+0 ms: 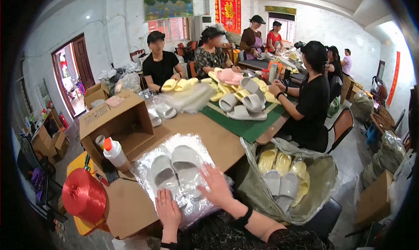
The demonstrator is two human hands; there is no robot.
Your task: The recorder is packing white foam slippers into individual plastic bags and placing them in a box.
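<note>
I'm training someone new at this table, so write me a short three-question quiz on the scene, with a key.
1. What colour is the pair nearest the left hand? A pink; B gray; C yellow.
2. Fill in: the sack holds slippers of two colours, gray and ____.
3. True or false: the red spool is to the left of the left hand.

Key: 1 B; 2 yellow; 3 true.
</note>
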